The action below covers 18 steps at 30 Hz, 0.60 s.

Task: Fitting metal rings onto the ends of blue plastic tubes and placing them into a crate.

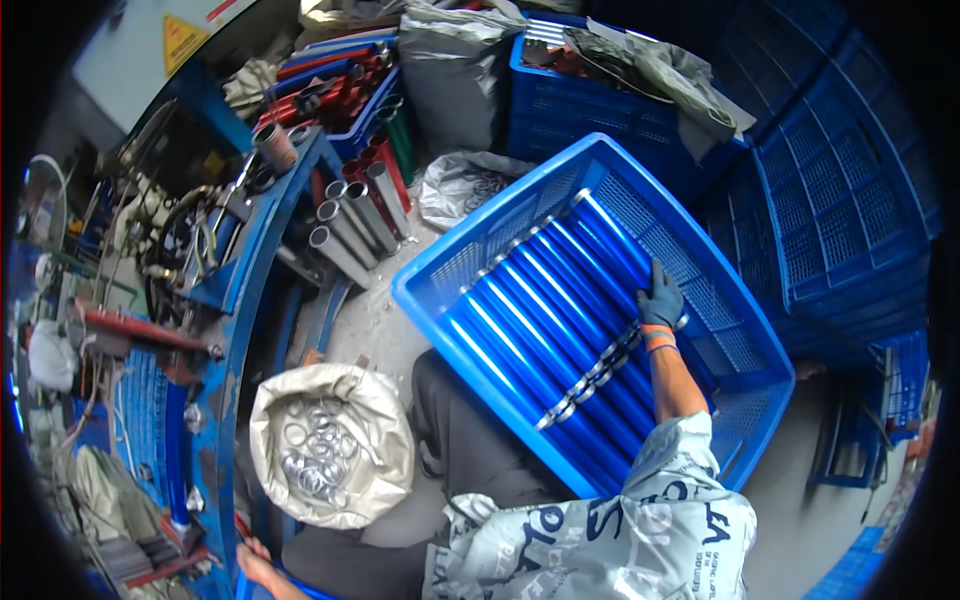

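My right hand [660, 302], in a dark glove with an orange cuff, is closed around the near part of a shiny blue tube [612, 238]. That tube lies at the right end of a row inside a large blue crate [450, 350]. More blue tubes [520, 320] lie side by side there, with silvery rings at their ends. My left hand [254, 560] is low at the left, beside the blue bench frame. Its fingers are curled near a small red part [242, 524]; what they grip is not clear.
A pale sack [262, 425] of loose metal rings [318, 455] stands by my legs. Bare metal tubes [340, 250] stand upright beside the blue machine bench [232, 370]. Behind the crate are a grey sack [460, 85] and another filled blue crate [590, 115]. Stacked blue crates [830, 190] line the right.
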Each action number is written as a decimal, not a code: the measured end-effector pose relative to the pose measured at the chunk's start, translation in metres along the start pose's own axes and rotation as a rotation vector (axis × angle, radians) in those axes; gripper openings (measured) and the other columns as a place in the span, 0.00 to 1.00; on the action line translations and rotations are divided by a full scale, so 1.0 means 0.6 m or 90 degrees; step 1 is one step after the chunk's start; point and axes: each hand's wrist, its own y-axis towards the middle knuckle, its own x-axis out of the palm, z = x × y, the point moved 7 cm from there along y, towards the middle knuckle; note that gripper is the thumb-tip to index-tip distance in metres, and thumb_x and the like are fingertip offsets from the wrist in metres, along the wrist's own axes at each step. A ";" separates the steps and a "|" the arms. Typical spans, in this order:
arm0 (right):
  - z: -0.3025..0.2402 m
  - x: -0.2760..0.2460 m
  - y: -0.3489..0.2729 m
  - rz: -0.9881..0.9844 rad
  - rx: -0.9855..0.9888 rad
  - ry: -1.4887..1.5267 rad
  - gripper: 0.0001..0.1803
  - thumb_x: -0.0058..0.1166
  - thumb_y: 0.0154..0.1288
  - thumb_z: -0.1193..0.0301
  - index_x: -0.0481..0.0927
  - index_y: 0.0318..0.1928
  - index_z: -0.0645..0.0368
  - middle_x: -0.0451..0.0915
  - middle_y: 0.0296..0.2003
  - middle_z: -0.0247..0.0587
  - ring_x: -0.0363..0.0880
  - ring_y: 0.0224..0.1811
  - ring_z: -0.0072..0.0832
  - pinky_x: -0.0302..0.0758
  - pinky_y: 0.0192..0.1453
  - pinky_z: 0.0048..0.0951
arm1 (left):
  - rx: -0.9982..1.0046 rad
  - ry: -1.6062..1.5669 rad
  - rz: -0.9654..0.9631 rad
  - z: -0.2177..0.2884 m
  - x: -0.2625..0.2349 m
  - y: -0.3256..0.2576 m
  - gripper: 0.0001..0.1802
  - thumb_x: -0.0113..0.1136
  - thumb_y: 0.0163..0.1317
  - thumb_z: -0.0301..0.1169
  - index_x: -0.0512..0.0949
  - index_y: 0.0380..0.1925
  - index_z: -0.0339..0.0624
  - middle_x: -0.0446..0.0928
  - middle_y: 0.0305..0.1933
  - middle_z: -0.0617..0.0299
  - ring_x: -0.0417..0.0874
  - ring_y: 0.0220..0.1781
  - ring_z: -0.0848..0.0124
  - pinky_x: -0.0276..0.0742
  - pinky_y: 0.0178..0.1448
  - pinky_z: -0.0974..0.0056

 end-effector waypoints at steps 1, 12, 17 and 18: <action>0.016 0.023 0.016 -0.005 0.012 0.000 0.56 0.83 0.59 0.63 0.72 0.88 0.37 0.86 0.66 0.51 0.87 0.66 0.53 0.81 0.74 0.52 | 0.066 0.067 -0.036 0.006 0.000 -0.048 0.18 0.57 0.83 0.41 0.81 0.32 0.47 0.78 0.26 0.65 0.68 0.20 0.77 0.61 0.24 0.66; 0.072 0.273 0.153 -0.113 0.001 -0.086 0.46 0.69 0.74 0.48 0.69 0.87 0.44 0.78 0.78 0.48 0.76 0.80 0.54 0.66 0.85 0.69 | 0.324 0.514 0.110 0.094 0.137 -0.433 0.16 0.80 0.73 0.36 0.93 0.47 0.33 0.93 0.48 0.43 0.93 0.52 0.51 0.89 0.64 0.47; 0.003 0.299 0.134 -0.184 0.001 -0.064 0.45 0.58 0.80 0.41 0.67 0.88 0.47 0.64 0.90 0.48 0.56 0.93 0.55 0.55 0.89 0.77 | 0.325 0.603 0.094 0.091 0.144 -0.497 0.15 0.80 0.73 0.35 0.93 0.47 0.32 0.93 0.46 0.45 0.93 0.50 0.52 0.90 0.63 0.48; 0.003 0.312 0.128 -0.279 0.027 -0.042 0.46 0.57 0.80 0.40 0.69 0.88 0.50 0.60 0.92 0.47 0.52 0.95 0.55 0.52 0.91 0.77 | 0.321 0.619 0.087 0.084 0.147 -0.501 0.15 0.80 0.73 0.35 0.93 0.47 0.32 0.93 0.46 0.45 0.93 0.50 0.53 0.90 0.63 0.48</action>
